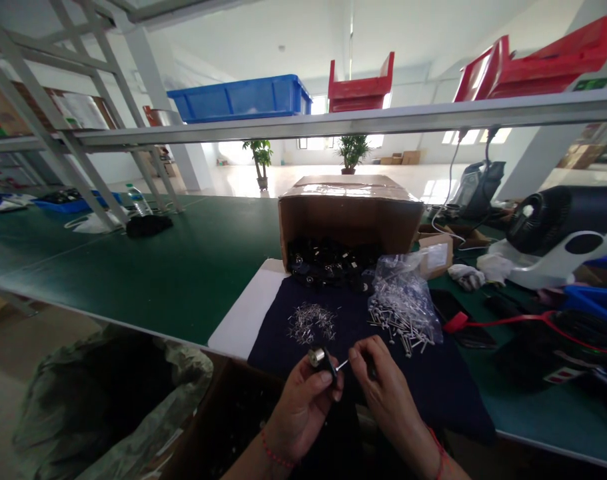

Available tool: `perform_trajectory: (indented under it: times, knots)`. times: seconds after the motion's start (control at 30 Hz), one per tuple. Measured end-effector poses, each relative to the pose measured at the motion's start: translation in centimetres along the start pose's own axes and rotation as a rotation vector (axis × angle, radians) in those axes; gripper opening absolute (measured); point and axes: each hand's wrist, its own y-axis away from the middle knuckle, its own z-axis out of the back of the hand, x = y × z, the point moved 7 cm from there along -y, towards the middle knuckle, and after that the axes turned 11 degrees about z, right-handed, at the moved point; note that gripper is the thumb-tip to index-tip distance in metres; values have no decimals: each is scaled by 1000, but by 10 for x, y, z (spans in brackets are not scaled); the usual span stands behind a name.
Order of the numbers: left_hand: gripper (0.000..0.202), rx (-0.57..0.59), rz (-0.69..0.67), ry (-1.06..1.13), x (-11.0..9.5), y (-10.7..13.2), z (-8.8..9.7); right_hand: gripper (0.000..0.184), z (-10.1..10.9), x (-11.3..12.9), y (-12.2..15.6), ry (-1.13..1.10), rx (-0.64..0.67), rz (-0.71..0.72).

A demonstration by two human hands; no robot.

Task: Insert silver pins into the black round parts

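My left hand (303, 403) is closed on a small black part with a silver round end (319, 358), held above the near edge of a dark cloth (453, 393). Close to its right, my right hand (383, 387) pinches a thin metal pin (342, 365) whose tip points at that part. A pile of small metal pins (312, 323) lies on the cloth just beyond my hands. A clear bag of larger metal pins (403, 303) lies to the right of it. A cardboard box (350, 217) lying on its side spills black parts (328, 261) onto the cloth.
A green table (173, 260) stretches to the left. A bag-lined bin (108, 400) and an open carton (223, 420) stand below the front edge. A white and black fan (558, 233), a red cord (508, 323) and dark items crowd the right. Blue and red bins (243, 97) sit on the overhead rail.
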Motion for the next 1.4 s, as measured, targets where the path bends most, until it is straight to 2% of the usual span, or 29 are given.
perform_trajectory:
  times: [0.27,0.4,0.53,0.77,0.93,1.03,1.1,1.23,1.3,1.4]
  knots:
    - [21,9,67,-27,0,-3,-1,28,-2,-4,5,-114,-31,19]
    - [28,-17,154,-105,-9,-15,0,29,3,-8,2,-65,15,100]
    - [32,3,268,-252,-18,-31,-1,23,6,-13,2,101,119,229]
    - [24,35,455,-422,-12,-55,8,26,-9,-14,16,648,261,505]
    - [22,73,578,-528,-2,-65,7,28,-19,-10,20,705,334,555]
    - [21,74,606,-580,1,-69,6,27,-10,-11,17,550,307,483]
    - [19,74,615,-613,2,-70,5,30,4,-14,11,318,252,360]
    - [17,87,623,-664,5,-70,4,51,37,-28,-6,-310,-47,-104]
    - [16,92,618,-681,6,-70,2,59,39,-32,-13,-588,-175,-311]
    - [16,105,606,-699,6,-70,-2,65,27,-28,-25,-789,-190,-444]
